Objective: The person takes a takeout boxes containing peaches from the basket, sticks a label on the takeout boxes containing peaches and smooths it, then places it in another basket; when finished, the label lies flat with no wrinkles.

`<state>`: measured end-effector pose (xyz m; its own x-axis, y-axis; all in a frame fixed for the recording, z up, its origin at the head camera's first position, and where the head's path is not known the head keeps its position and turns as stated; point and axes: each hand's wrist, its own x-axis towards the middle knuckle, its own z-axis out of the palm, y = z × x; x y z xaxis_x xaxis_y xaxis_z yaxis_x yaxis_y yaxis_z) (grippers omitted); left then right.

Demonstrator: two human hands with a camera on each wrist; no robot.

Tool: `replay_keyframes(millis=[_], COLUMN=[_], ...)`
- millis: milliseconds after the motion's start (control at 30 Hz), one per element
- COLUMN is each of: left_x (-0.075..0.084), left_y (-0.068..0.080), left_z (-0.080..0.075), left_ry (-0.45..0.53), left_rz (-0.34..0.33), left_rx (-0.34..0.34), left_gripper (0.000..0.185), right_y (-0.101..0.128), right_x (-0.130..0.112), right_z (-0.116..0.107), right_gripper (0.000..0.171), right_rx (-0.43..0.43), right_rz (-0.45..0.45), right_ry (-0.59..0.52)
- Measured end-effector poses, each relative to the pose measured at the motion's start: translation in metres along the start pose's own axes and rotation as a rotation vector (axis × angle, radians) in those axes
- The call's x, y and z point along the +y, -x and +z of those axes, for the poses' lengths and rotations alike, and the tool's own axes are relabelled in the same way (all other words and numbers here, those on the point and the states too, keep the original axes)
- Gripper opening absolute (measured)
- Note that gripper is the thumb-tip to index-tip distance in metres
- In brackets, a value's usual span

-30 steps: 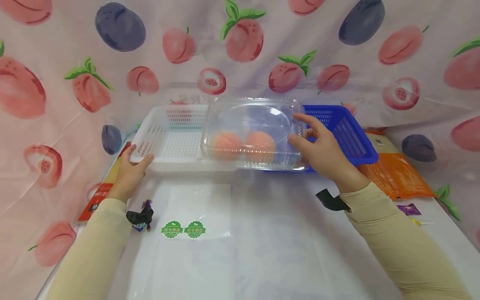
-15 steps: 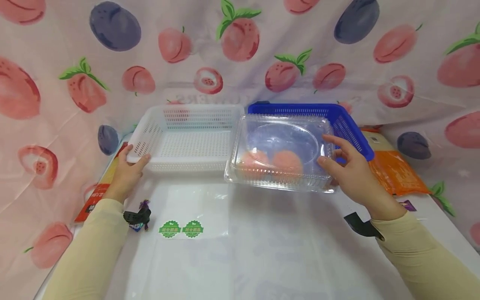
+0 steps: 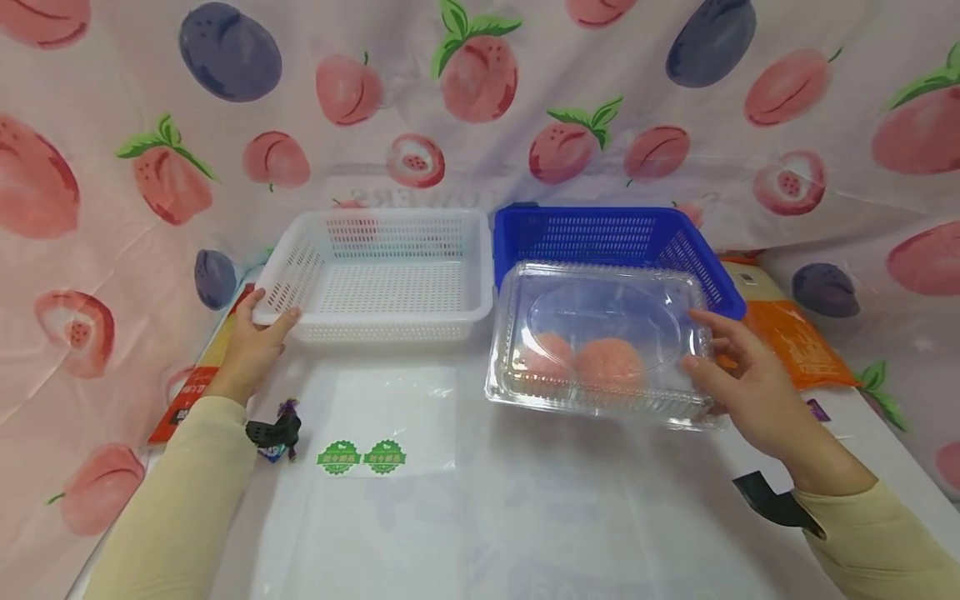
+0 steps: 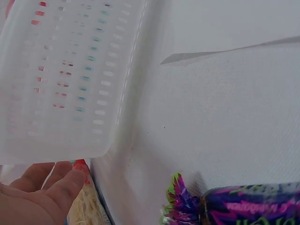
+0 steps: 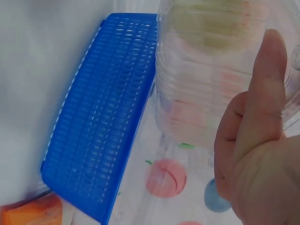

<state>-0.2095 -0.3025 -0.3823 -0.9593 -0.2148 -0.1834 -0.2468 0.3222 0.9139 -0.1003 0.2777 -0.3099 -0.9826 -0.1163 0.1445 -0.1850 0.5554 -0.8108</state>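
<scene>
My right hand (image 3: 757, 392) grips the right end of a clear plastic clamshell box (image 3: 600, 308), thumb on top, and holds it tilted above the table. Inside lie two round pink-orange fruits (image 3: 611, 362) that look like peaches. In the right wrist view the ribbed box wall (image 5: 183, 93) shows beside the hand. The box overlaps the front of a blue basket (image 3: 592, 233). My left hand (image 3: 255, 346) holds the front left corner of a white basket (image 3: 382, 317), which has nothing in it; the left wrist view shows fingers (image 4: 58, 192) at that corner.
A clear sheet with two green stickers (image 3: 386, 457) lies on the white table (image 3: 525, 517). Candy in a purple wrapper (image 4: 253, 204) lies near my left wrist. Red-and-yellow packets (image 3: 197, 392) stand left, orange packets (image 3: 798, 342) right. A fruit-print cloth (image 3: 337, 167) hangs behind.
My right hand has carried the clamshell box from over the white basket rightward and toward me, in front of the blue basket. The left hand stays at its corner.
</scene>
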Motion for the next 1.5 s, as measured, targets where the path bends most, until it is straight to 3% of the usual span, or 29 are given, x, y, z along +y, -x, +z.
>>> replay_keyframes(millis=[200,667,967,1500], left_x=[0.001,0.002,0.003,0.005], left_y=[0.002,0.003,0.001,0.001], left_z=[0.0,0.001,0.0,-0.001], left_ry=[0.009,0.007,-0.017,-0.012], left_rz=[-0.005,-0.006,-0.001,-0.014], left_rx=[-0.001,0.0,-0.007,-0.012], left_gripper=[0.096,0.095,0.093,0.094], right_y=[0.013,0.034,0.029,0.009], right_x=[0.008,0.035,0.054,0.077], right_z=[-0.004,0.001,0.006,0.006], right_gripper=[0.056,0.059,0.058,0.061], right_rx=[-0.008,-0.142,-0.195,-0.231], right_rz=[0.012,0.171,0.21,0.206], right_ry=[0.016,-0.008,-0.074,-0.007])
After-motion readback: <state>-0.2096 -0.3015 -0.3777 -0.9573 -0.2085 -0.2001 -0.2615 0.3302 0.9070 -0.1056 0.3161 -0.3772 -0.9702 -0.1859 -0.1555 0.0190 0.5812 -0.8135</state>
